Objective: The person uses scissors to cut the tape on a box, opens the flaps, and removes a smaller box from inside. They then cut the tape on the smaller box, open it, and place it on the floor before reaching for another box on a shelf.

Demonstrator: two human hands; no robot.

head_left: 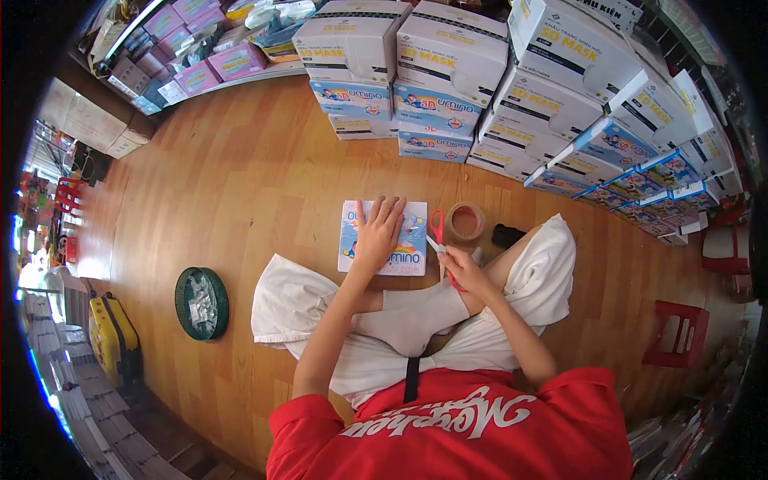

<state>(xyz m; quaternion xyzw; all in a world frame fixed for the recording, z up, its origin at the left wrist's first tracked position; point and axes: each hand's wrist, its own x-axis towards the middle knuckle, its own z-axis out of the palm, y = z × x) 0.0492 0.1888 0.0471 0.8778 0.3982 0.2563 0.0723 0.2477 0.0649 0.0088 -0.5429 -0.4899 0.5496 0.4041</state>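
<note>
A small white-and-blue printed box [409, 216] lies on the wooden floor in front of my crossed legs, its lettering upside down to me. My left hand [378, 234] rests on top of it, palm down with the fingers stretched out. To the right of the box, my right hand [469, 273] is closed on a pair of scissors [437, 226] with red handles; one handle loop points away from me and another red part shows below the hand. A roll of brown tape [465, 222] lies on the floor just beyond that hand.
Stacked mask cartons [454, 50] stand at the back and right. A small black object [507, 234] lies beside my knee. On the left are a green basket [202, 303] with plastic packets and a yellow suitcase [114, 336]. A red stool [677, 334] is at the right.
</note>
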